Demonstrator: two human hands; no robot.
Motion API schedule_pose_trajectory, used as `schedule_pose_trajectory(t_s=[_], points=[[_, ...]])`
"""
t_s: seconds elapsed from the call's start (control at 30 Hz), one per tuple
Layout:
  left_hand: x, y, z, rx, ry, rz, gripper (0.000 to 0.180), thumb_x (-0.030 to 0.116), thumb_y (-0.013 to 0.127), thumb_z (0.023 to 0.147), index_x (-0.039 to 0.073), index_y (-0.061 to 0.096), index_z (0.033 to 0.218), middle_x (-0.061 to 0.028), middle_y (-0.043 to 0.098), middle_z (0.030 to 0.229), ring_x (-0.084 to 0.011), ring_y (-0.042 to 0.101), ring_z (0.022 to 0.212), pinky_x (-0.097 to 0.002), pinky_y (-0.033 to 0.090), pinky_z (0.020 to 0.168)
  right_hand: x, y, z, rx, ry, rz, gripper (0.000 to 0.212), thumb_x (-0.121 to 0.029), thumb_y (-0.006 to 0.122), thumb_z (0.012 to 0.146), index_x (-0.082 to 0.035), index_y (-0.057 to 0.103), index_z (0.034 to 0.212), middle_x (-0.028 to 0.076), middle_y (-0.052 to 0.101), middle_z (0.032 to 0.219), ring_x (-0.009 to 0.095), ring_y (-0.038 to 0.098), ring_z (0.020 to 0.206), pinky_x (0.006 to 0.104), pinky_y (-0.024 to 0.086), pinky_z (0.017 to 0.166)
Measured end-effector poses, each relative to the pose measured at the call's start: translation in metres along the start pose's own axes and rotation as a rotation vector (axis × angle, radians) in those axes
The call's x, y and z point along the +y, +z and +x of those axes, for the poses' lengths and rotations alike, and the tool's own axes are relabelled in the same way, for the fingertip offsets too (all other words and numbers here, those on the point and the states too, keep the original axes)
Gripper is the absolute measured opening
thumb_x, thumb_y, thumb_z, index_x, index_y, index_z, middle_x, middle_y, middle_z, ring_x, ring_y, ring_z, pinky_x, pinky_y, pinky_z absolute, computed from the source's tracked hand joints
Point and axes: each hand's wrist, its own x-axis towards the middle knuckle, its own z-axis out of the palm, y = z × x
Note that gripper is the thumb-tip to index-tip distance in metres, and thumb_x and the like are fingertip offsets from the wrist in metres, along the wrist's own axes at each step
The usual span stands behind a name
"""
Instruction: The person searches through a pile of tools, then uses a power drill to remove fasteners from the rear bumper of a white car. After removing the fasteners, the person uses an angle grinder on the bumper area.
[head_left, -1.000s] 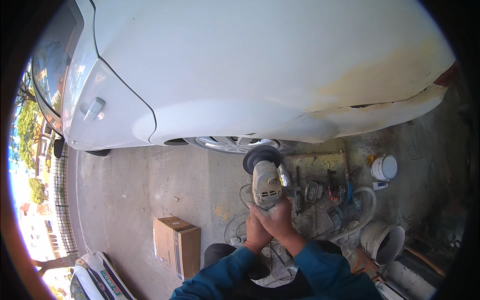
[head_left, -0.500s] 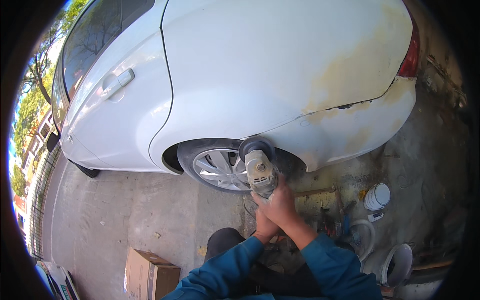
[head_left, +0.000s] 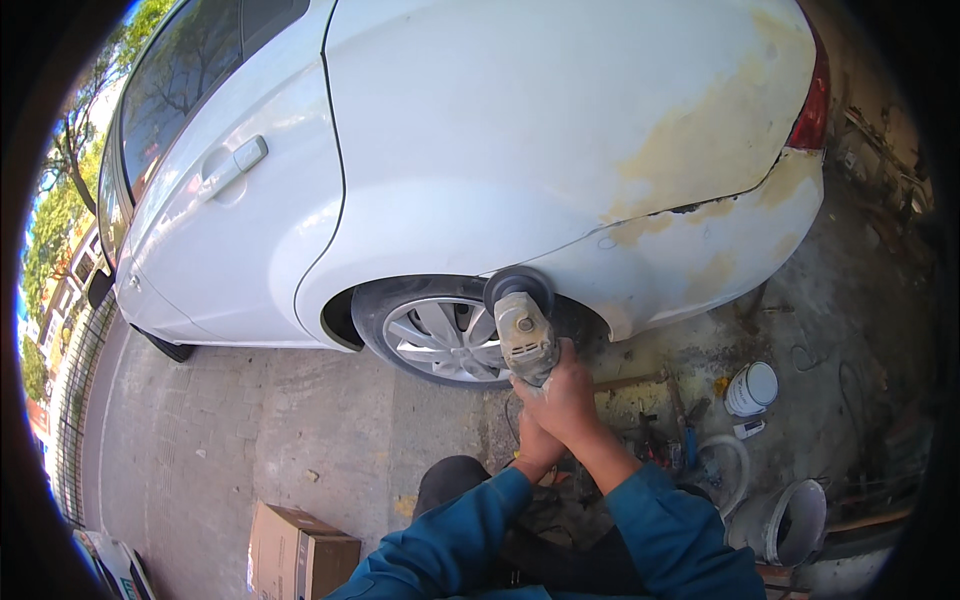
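An angle grinder [head_left: 527, 335] coated in pale dust is gripped between my two hands. Its dark round disc [head_left: 519, 287] is at the upper rear edge of the wheel arch of a white car [head_left: 430, 180]; whether it touches the panel I cannot tell. My right hand [head_left: 566, 402] wraps round the grinder's body, close to its vents. Lower down, my left hand [head_left: 540, 445] is closed around the handle end, partly hidden behind the right wrist. Below the disc is the rear wheel [head_left: 445, 338]. Yellowish filler patches [head_left: 690, 140] mark the rear panel and bumper.
A cardboard box [head_left: 300, 555] stands on the concrete floor at lower left. To the right are a white can [head_left: 751, 389], a small white box [head_left: 748, 429], a coiled hose [head_left: 738, 465], a bucket [head_left: 790, 525] and scattered hand tools [head_left: 670, 445].
The grinder and my hands have shifted slightly to the right along the wheel arch edge. Both hands keep their hold. The view has moved a little.
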Motion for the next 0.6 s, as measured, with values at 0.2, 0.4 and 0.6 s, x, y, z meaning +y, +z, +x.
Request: schedule_pose_trajectory(t_s=[0.2,0.4,0.6], points=[[-0.003,-0.004,-0.001,-0.048,-0.022,-0.019,0.045,0.029,0.078,0.092,0.009,0.069,0.132,-0.0247,0.077,0.116,-0.0488,0.071,0.11,-0.056,0.056,0.092,-0.002,0.003,-0.001,-0.002,0.023,-0.003,0.075,-0.029,0.091,0.079,0.007,0.05,0.131,0.035,0.07,0.112,0.055,0.069,0.106,0.0576,0.056,0.092],[-0.001,-0.009,0.001,-0.049,-0.017,0.024,0.048,0.029,0.078,0.092,0.009,0.068,0.134,-0.025,0.076,0.119,-0.0494,0.07,0.113,-0.0563,0.055,0.093,-0.004,0.007,0.0,0.01,-0.012,-0.017,0.074,-0.029,0.092,0.079,0.006,0.05,0.128,0.034,0.07,0.11,0.055,0.069,0.104,0.0573,0.057,0.091],[0.0,-0.014,0.002,-0.084,-0.113,-0.008,0.049,0.031,0.078,0.093,0.009,0.068,0.136,-0.0257,0.075,0.124,-0.0472,0.07,0.117,-0.0562,0.054,0.098,-0.002,0.009,-0.001,0.007,-0.012,0.006,0.074,-0.029,0.092,0.08,0.004,0.049,0.129,0.035,0.068,0.117,0.054,0.068,0.11,0.0571,0.055,0.094]])
